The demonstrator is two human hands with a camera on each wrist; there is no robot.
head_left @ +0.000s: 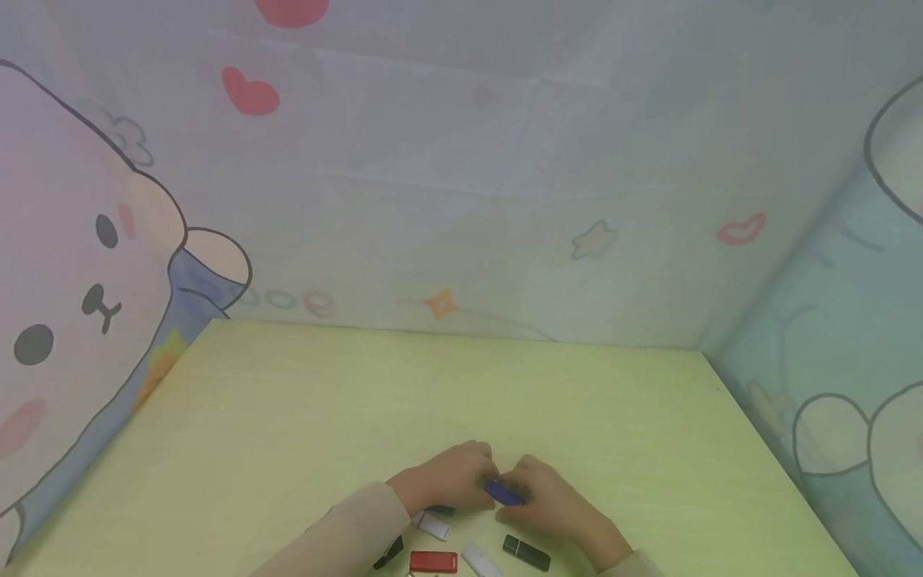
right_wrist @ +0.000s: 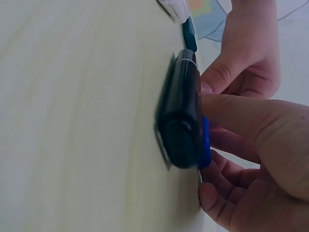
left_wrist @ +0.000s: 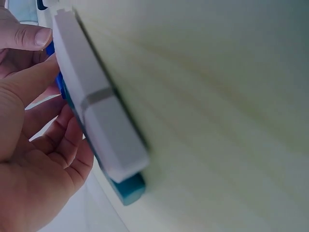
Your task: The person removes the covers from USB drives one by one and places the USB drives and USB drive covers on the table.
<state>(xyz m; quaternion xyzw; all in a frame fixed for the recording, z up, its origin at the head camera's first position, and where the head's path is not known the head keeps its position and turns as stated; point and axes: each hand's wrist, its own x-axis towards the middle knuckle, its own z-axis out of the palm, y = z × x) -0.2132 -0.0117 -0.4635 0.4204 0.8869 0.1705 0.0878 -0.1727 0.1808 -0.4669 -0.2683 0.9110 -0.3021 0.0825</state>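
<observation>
- The blue USB stick (head_left: 504, 493) is between the two hands, which work over the near, central part of the bench (head_left: 461, 401).
- Left hand (head_left: 461, 474): its grip looks closed, thumb and fingers pinching the left end of the blue stick.
- Right hand (head_left: 551, 497): its grip is also closed, fingertips on the right end; how firmly either hand presses, I cannot tell.
- Just near of the hands lie a white USB stick with a grey band (head_left: 431, 526), a dark teal stick (head_left: 440, 510) partly under the left hand, a black USB stick (head_left: 526, 553) to the right, a second white stick (head_left: 481, 560) and a red USB stick (head_left: 433, 562).
- Likeliest slip, I judge: with only fingertips on so small a body, one pinch loosening before the other is firm would drop it among its neighbours.
- If the hands pull against each other, a part that comes free suddenly could jerk a hand into the nearby sticks.
- The left sleeve (head_left: 360, 517) reaches across beside a black object (head_left: 389, 553), too hidden to identify; a sideways sweep could drag it.
- Lowering the right hand carelessly toward the near side might nudge the black stick.
</observation>
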